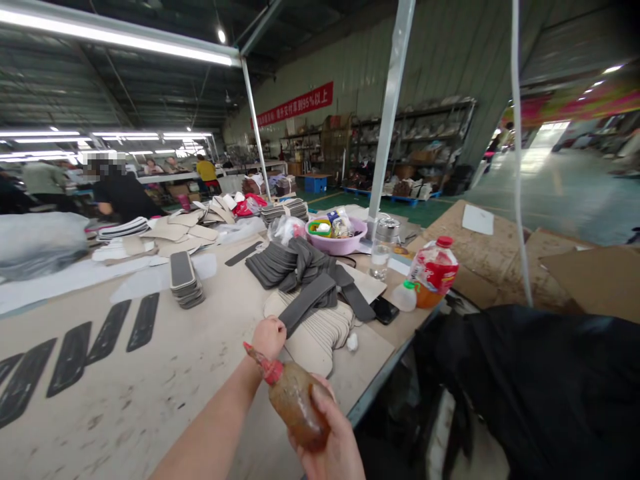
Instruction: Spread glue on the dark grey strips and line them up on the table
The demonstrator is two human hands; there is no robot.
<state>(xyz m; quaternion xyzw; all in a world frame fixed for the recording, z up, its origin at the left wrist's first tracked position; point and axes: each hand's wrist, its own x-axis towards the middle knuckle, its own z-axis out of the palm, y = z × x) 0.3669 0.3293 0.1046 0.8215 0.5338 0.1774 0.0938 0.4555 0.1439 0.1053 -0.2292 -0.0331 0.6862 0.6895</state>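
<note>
My right hand [330, 427] is wrapped around a squeeze bottle [297, 400] of cloudy amber plastic, its red-wrapped nozzle pointing up and left. Beyond it, my left hand [270, 335] is closed at the near end of a dark grey strip [310, 303]; the fingertips are hidden. That strip lies over a fanned stack of beige panels [320, 333]. Behind it is a heap of similar dark grey pieces [280, 263]. Several dark strips with a shiny surface [70, 357] lie in a row on the table [200, 373] at the left.
Right of the heap stand a clear jar [381, 250], a small bottle with a green cap [405, 295] and a red-labelled jug [434, 272]. A phone [384, 310] lies nearby. Behind are a pink basin [337, 243] and a metal post [393, 107]. Dark cloth [540, 380] hangs at right.
</note>
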